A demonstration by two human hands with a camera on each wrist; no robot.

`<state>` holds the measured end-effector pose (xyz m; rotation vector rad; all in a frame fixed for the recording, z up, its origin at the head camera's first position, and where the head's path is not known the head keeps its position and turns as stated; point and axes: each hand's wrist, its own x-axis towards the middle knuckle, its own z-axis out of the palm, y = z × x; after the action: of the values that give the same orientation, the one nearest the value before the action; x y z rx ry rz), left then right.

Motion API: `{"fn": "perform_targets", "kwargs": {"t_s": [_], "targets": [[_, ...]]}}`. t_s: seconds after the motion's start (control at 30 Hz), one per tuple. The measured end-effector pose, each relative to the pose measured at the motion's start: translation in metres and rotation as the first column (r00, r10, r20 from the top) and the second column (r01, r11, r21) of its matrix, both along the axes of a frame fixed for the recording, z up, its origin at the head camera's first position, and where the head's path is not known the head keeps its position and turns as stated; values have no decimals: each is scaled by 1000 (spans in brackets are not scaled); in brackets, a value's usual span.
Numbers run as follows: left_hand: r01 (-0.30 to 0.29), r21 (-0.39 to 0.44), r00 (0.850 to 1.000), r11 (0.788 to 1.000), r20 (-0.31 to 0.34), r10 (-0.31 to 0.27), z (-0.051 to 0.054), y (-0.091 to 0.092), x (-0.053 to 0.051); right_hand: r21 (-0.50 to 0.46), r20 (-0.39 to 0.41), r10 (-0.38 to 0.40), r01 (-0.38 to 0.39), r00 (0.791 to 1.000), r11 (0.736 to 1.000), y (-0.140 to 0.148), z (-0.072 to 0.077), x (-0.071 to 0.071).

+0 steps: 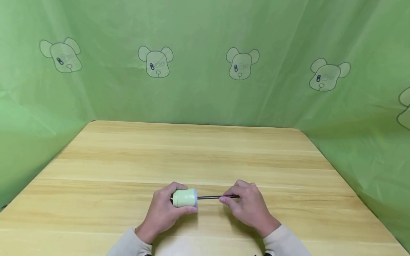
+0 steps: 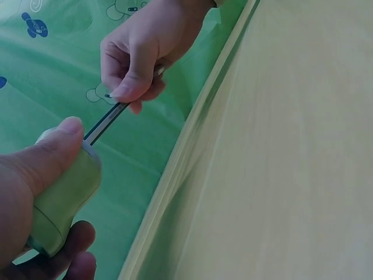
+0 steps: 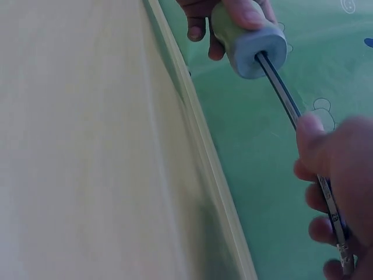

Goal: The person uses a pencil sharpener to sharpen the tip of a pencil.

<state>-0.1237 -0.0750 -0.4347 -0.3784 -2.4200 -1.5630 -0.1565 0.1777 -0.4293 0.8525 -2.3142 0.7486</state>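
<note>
A pale green pencil sharpener (image 1: 184,198) with a blue-grey end is held sideways over the near part of the table by my left hand (image 1: 161,212). The thumb lies along its near side, and fingers wrap the far side. From the sharpener's end face (image 3: 268,51), a dark pencil (image 1: 209,197) with a lighter stripe sticks out to the right. My right hand (image 1: 251,204) pinches this pencil between thumb and fingers, a short way from the sharpener. The pencil's tip is hidden inside. In the right wrist view, the pencil's marked rear part (image 3: 337,224) runs under the curled fingers.
The wooden table (image 1: 198,153) spreads out beyond both hands. Green curtains (image 1: 198,99) with bear-head drawings rise behind it and along both sides. The table's edge (image 2: 175,181) shows in both wrist views.
</note>
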Motion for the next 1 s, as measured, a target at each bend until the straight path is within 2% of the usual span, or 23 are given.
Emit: {"fn": "perform_targets", "kwargs": {"t_s": [0.17, 0.33, 0.43, 0.57, 0.67, 0.83, 1.0], "targets": [[-21, -7, 1000, 1000, -23, 21, 0, 0, -2, -67, -11, -6, 5, 1000, 998, -4, 0, -2], [-20, 2, 1000, 1000, -16, 20, 0, 0, -2, -120, -18, -11, 9, 1000, 993, -6, -1, -2], [-14, 2, 1000, 1000, -7, 14, 0, 0, -1, -132, -66, -13, 4, 998, 991, -6, -2, -2], [-8, 10, 1000, 1000, 7, 8, -1, 0, 0, -159, -149, 20, -44, 989, 986, -7, -2, -4], [-8, 18, 1000, 1000, 22, 7, -1, 0, 0, -160, -179, 32, -61, 983, 985, -8, -1, -4], [-5, 22, 1000, 1000, 28, 5, -1, 0, 0, -122, -152, 7, -26, 988, 992, -8, -1, -2], [-4, 2, 1000, 1000, -8, 4, -2, 1, 0, -53, -31, -45, 43, 999, 998, -8, -2, 1]]}}
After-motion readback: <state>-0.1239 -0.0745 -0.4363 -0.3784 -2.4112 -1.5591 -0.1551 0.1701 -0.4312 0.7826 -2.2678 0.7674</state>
